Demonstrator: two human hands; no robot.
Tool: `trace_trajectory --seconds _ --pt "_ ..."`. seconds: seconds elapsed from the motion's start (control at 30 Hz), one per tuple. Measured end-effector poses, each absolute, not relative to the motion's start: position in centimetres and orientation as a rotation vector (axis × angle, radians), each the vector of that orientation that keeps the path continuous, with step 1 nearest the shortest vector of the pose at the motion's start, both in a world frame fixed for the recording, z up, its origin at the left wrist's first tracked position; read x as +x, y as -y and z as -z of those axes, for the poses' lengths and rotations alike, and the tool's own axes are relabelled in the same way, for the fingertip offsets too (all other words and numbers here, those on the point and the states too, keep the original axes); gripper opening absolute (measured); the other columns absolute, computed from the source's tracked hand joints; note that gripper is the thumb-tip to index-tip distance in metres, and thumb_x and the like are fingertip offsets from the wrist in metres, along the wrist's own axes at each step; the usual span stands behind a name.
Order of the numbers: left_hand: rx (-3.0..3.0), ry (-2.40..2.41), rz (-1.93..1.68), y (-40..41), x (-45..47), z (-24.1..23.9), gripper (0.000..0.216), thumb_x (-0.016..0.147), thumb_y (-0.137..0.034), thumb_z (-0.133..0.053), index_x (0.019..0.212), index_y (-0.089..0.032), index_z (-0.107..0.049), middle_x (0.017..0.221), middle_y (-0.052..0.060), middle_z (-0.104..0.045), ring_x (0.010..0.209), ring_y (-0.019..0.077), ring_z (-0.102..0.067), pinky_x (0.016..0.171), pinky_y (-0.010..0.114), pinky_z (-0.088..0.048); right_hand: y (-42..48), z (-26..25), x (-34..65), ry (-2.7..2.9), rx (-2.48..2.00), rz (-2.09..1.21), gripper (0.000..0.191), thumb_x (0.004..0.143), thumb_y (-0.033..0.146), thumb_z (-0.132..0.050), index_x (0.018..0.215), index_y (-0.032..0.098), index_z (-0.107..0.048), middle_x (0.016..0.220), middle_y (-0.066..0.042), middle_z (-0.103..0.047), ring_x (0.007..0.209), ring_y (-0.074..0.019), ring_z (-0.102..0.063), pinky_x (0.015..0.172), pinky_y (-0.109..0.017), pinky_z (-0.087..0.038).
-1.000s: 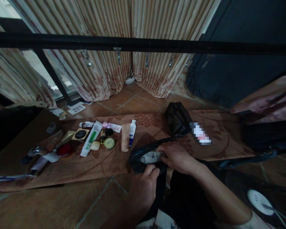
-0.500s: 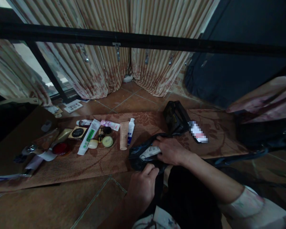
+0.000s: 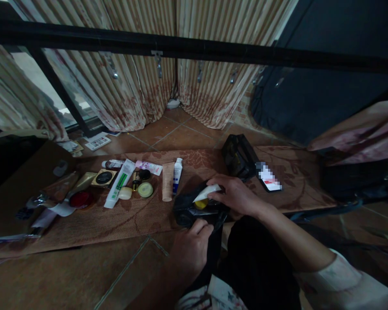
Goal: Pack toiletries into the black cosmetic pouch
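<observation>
My right hand (image 3: pixel 234 196) pinches a white tube with a yellow cap (image 3: pixel 205 196), held half out of a black pouch (image 3: pixel 189 209) that lies on a brown woven mat (image 3: pixel 129 221). At the pouch's near edge, my left hand (image 3: pixel 192 247) grips the black fabric with curled fingers. On the mat to the left, several cosmetics lie in a row: a white and green tube (image 3: pixel 119 189), a beige tube (image 3: pixel 167 187), a small white and blue tube (image 3: pixel 177 175), a round pale green jar (image 3: pixel 145 190) and a red round case (image 3: pixel 80 200).
A second black bag (image 3: pixel 239 157) and a phone (image 3: pixel 269 176) lie on the mat beyond my right hand. A black bar (image 3: pixel 194 47) crosses the top of the view, with striped curtains (image 3: pixel 142 94) behind it. A cardboard box (image 3: pixel 22 181) stands at left on the tiled floor.
My right hand has lifted the white tube up out of the black pouch, tilting it so its yellow cap shows. My left hand kept its grip on the pouch.
</observation>
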State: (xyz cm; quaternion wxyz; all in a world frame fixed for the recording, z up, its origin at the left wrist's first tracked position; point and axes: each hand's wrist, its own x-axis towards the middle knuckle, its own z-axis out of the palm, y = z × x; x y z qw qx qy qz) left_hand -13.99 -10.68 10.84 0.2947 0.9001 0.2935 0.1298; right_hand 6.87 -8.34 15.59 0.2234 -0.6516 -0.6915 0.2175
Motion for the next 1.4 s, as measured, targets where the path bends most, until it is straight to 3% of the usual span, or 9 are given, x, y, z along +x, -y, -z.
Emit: trace_trajectory --seconds 0.47,0.73,1.4 --pt "2.373 -0.769 -0.386 11.0 -13.9 -10.4 0.037 0.090 -0.013 -0.036 0.115 -0.024 -0.061 0.110 0.004 -0.063 0.087 0.0125 -0.064 0.077 0.019 -0.053 10.3 -14.4 6.8 1.756 -1.765 -0.638 0.027 0.085 0.032 -0.058 0.108 0.021 -0.066 0.106 -0.004 -0.069 0.092 -0.0169 -0.064 0.083 -0.031 -0.048" --pt "2.336 -0.792 -0.353 10.9 -13.8 -10.7 0.037 0.092 -0.013 -0.035 0.119 -0.023 -0.058 0.115 0.004 -0.063 0.092 0.0138 -0.065 0.081 0.022 -0.052 11.4 -16.1 7.7 1.639 -1.785 -0.620 0.031 0.084 0.043 -0.059 0.103 0.021 -0.069 0.097 -0.005 -0.069 0.082 -0.0171 -0.064 0.067 -0.028 -0.051" --pt "2.342 -0.812 -0.305 10.8 -13.6 -10.8 0.035 0.093 -0.014 -0.035 0.119 -0.022 -0.057 0.118 0.003 -0.062 0.096 0.0160 -0.065 0.085 0.027 -0.054 13.5 -18.4 8.3 1.636 -1.784 -0.383 0.031 0.083 0.045 -0.063 0.104 0.023 -0.069 0.087 -0.003 -0.067 0.074 -0.0162 -0.062 0.063 -0.028 -0.047"
